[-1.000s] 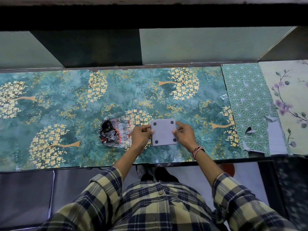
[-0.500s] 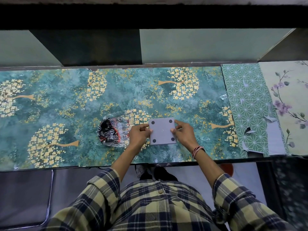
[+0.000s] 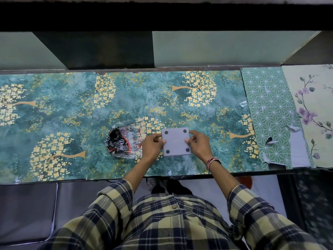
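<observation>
Head cam looks straight down at a grey square box (image 3: 176,142) lying flat, four dark round feet facing up, on the teal flower-print table (image 3: 72,114), near its front edge about mid-width. The left hand (image 3: 152,146) pinches its 9 o'clock edge and the right hand (image 3: 199,144) pinches the 3 o'clock edge, fingers curled, thumbs on the top face. A crumpled clear Dove wrapper (image 3: 124,142) sits just at 9 o'clock of the box, partly behind the left hand.
</observation>
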Tool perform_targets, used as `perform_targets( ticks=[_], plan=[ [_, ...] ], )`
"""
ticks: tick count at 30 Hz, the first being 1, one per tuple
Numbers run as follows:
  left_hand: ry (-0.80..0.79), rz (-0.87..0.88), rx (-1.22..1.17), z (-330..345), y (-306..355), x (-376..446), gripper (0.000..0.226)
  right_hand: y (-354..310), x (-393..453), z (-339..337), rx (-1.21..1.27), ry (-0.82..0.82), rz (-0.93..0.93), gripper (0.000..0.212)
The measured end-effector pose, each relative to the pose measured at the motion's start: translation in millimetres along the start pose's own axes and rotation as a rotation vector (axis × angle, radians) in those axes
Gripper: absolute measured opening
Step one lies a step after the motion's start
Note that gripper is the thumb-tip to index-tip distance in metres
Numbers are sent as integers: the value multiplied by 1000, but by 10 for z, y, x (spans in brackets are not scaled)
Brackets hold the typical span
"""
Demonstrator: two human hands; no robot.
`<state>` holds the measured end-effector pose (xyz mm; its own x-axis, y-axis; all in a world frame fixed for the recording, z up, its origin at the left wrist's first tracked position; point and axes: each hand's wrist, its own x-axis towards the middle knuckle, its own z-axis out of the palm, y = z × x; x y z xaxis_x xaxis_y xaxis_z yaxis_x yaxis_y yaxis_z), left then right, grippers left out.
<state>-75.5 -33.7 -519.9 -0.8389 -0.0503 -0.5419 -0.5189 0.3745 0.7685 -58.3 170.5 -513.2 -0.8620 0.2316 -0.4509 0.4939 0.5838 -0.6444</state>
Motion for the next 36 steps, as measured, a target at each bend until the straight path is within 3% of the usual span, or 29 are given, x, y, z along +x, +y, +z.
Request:
perform_targets(
  ticks=[6, 13, 17, 20, 22, 25, 28, 32, 36],
  plan=[
    [-56, 44, 194, 60, -87, 16, 22, 34, 51, 72, -68, -91, 109, 28],
    [-41, 77, 320, 96, 16, -10, 26, -11, -14, 158, -233, -115, 141, 24],
    [-103, -6, 299, 86, 23, 36, 25, -5, -7, 112, -26, -129, 212, 27],
    [-171, -82, 221, 79, -41, 106, 27, -6, -26, -22, 372, -266, 356, 40],
    [-167, -26, 194, 22, 79, -3, 32, -54, -53, -106, 488, -303, 357, 41],
    [-67, 56, 19, -56, 183, -138, 51, -155, -79, -188, 752, -303, 351, 52],
    [26, 183, -133, -97, 162, -157, 45, -266, -42, -215, 1021, -198, 369, 59],
    [26, 162, -324, -144, 227, -193, 34, -373, -17, -197, 1111, -80, 337, 17],
    [-61, -62, -715, -214, 311, -205, 9, -335, -75, -154, 1064, -58, 241, 15]
  ],
)
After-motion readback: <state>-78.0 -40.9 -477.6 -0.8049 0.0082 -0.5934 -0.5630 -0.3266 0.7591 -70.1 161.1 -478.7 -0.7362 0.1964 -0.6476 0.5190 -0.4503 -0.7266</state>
